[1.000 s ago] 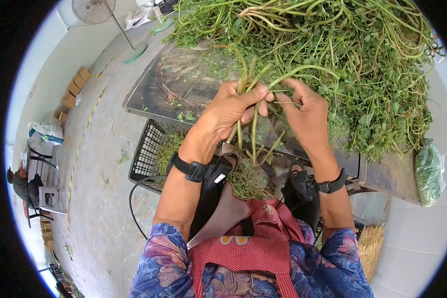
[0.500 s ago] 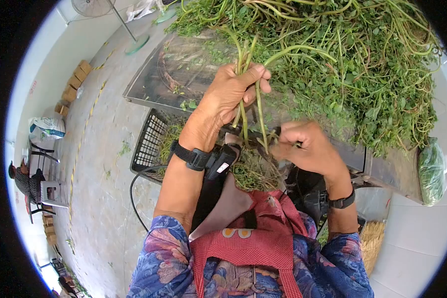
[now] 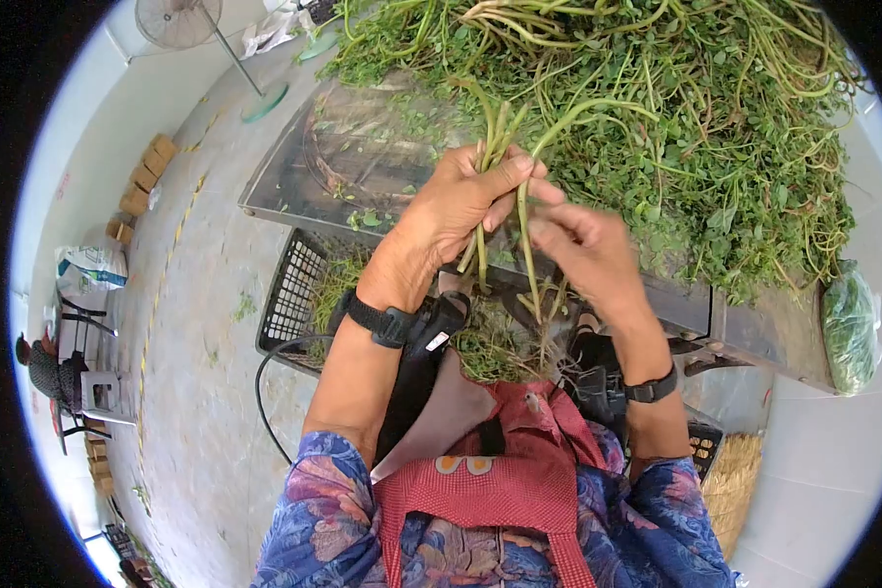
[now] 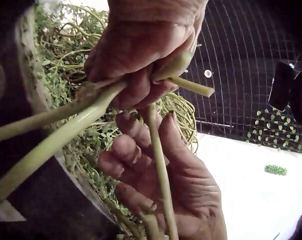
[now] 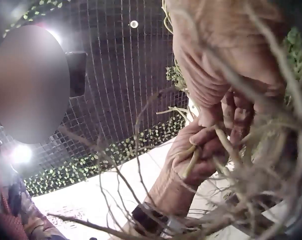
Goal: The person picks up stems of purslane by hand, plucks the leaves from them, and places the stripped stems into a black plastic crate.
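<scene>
Blue floral sleeves (image 3: 325,505), red checked apron (image 3: 495,502), black wrist straps (image 3: 390,326)

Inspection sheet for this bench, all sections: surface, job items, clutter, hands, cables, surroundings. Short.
Surface: dark table, strewn with leaf scraps.
Job's things: green stems in hand; heap of leafy greens on the table.
Clutter: black crate below the table edge, greenery inside; bagged greens at the table's end.
Left hand: holds the stems.
Right hand: at a stem below the left hand; whether it grips, cannot tell.
Cables: black cable loops beside the left forearm.
Surroundings: standing fan, brown boxes along the wall, another person at far left of the head view.
</scene>
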`<state>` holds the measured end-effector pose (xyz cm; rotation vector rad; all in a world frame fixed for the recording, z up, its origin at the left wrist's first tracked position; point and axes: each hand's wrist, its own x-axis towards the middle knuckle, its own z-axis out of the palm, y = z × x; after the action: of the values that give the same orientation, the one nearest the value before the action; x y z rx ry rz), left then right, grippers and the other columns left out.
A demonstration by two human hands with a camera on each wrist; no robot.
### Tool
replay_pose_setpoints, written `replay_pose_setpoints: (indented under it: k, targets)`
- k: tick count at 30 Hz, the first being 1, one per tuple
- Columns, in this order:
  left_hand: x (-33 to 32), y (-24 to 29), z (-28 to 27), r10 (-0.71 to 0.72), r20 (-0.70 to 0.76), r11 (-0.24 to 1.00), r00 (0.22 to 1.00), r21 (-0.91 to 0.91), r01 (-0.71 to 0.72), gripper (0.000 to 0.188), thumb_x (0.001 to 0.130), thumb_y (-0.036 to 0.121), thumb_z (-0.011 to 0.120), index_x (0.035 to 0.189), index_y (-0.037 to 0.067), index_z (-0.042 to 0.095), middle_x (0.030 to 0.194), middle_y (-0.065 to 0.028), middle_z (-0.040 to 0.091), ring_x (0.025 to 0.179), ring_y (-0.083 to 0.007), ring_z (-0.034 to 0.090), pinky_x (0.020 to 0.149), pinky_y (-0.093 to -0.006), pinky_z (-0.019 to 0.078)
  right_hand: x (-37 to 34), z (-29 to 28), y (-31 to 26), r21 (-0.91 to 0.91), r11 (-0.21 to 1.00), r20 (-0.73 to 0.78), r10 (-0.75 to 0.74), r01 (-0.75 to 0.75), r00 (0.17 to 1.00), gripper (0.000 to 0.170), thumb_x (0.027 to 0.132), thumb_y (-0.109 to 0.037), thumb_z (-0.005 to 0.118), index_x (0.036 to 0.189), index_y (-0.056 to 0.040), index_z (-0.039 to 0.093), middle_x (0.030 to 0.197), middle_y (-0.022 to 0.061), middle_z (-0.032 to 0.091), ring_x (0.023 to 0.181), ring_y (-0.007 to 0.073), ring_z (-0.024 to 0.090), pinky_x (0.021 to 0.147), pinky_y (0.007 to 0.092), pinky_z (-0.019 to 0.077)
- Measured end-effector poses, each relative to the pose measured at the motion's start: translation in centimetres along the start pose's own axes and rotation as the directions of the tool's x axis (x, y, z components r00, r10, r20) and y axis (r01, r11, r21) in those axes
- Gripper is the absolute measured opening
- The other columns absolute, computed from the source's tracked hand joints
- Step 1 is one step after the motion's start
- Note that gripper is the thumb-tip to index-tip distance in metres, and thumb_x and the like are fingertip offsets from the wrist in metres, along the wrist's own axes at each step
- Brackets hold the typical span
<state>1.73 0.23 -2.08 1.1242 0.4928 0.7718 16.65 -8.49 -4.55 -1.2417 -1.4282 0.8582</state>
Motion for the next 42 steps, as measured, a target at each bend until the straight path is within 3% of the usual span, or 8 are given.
replay_pose_setpoints:
  k: [4, 13, 19, 21, 24, 27, 31, 42]
  targets:
    - [-0.1, -0.2, 0.0, -0.029, 0.012, 1.000, 1.000, 0.004, 0.029, 0.018, 0.089, 0.015, 0.058, 0.097, -0.001, 0.056, 0.086, -0.0181, 0.066, 0.040, -0.0021, 0.038, 0.037, -0.0157, 0.0318, 0.1, 0.9, -1.5, 0.187, 0.958, 0.090, 0.203, -0.217, 0.975, 0.017, 0.085, -0.015, 0.061, 0.087, 0.0005, 0.067, 0.069, 0.0014, 0.063, 0.062, 0.0061, 0.054, 0.059, 0.0241, 0.0440]
    - [-0.5, 0.6, -0.3, -0.018, -0.040, 1.000, 0.999, 0.015, 0.019, 0.025, 0.088, 0.018, 0.060, 0.100, -0.003, 0.059, 0.070, -0.0056, 0.062, 0.039, -0.0028, 0.036, 0.036, -0.0163, 0.0275, -0.8, 1.6, -0.2, -0.154, 0.985, 0.171, 0.098, -0.072, 0.980, 0.018, 0.085, -0.016, 0.060, 0.081, 0.0013, 0.065, 0.057, 0.0032, 0.058, 0.051, 0.0085, 0.052, 0.047, 0.0246, 0.0408]
    - [-0.9, 1.0, 0.1, 0.066, -0.072, 0.996, 0.995, -0.047, -0.070, 0.024, 0.089, 0.019, 0.059, 0.098, -0.003, 0.060, 0.061, -0.0009, 0.055, 0.039, -0.0029, 0.036, 0.036, -0.0162, 0.0264, -0.9, 1.9, 0.3, 0.395, 0.899, -0.112, 0.252, -0.190, 0.961, 0.019, 0.088, -0.016, 0.057, 0.087, 0.0011, 0.064, 0.064, 0.0010, 0.059, 0.054, 0.0080, 0.054, 0.050, 0.0219, 0.0428]
    - [-1.1, 1.1, -0.3, 0.070, -0.050, 0.996, 0.996, -0.058, -0.073, 0.023, 0.089, 0.019, 0.059, 0.097, -0.003, 0.060, 0.060, -0.0007, 0.055, 0.039, -0.0025, 0.036, 0.035, -0.0161, 0.0262, -0.1, 1.4, 0.4, 0.758, 0.652, -0.250, 0.303, -0.009, 0.920, 0.019, 0.089, -0.017, 0.056, 0.088, 0.0013, 0.063, 0.064, 0.0019, 0.059, 0.056, 0.0076, 0.056, 0.051, 0.0208, 0.0447]
    - [-1.4, 1.4, -0.8, 0.012, -0.063, 0.998, 0.998, -0.055, -0.015, 0.024, 0.090, 0.019, 0.058, 0.097, -0.003, 0.060, 0.059, -0.0006, 0.054, 0.037, -0.0015, 0.035, 0.034, -0.0157, 0.0251, 0.3, -2.1, 0.3, 0.772, 0.619, -0.270, 0.114, 0.144, 0.956, 0.021, 0.087, -0.018, 0.058, 0.087, 0.0016, 0.065, 0.069, 0.0048, 0.063, 0.060, 0.0085, 0.059, 0.054, 0.0206, 0.0472]
    - [-1.1, 1.4, -0.7, 0.009, -0.070, 0.994, 0.998, -0.108, -0.016, 0.024, 0.091, 0.020, 0.055, 0.096, -0.003, 0.061, 0.058, -0.0010, 0.054, 0.036, -0.0012, 0.034, 0.032, -0.0153, 0.0242, -1.6, -2.9, -2.0, 0.270, 0.929, 0.226, 0.194, -0.253, 0.955, 0.020, 0.085, -0.018, 0.061, 0.088, 0.0009, 0.067, 0.074, 0.0071, 0.065, 0.066, 0.0095, 0.061, 0.058, 0.0217, 0.0471]
    - [-1.2, 1.3, -0.7, -0.051, -0.070, 0.994, 0.996, -0.100, 0.044, 0.025, 0.092, 0.020, 0.053, 0.093, -0.003, 0.062, 0.055, -0.0029, 0.054, 0.035, -0.0023, 0.035, 0.033, -0.0159, 0.0241, -1.6, -1.9, -2.8, -0.204, 0.973, -0.046, -0.124, 0.112, 0.991, 0.018, 0.081, -0.010, 0.062, 0.096, -0.0013, 0.066, 0.077, 0.0070, 0.066, 0.068, 0.0118, 0.059, 0.061, 0.0242, 0.0451]
    - [-0.7, 0.4, -0.2, -0.278, 0.022, 0.950, 0.960, -0.142, 0.278, 0.026, 0.093, 0.019, 0.047, 0.086, -0.002, 0.061, 0.048, -0.0038, 0.051, 0.031, -0.0038, 0.032, 0.032, -0.0164, 0.0266, 3.0, -1.6, -1.1, 0.115, 0.971, -0.119, -0.196, 0.210, 0.973, 0.047, 0.083, -0.004, 0.057, 0.129, -0.0037, 0.046, 0.130, 0.0088, 0.047, 0.112, 0.0163, 0.050, 0.065, 0.0208, 0.0518]
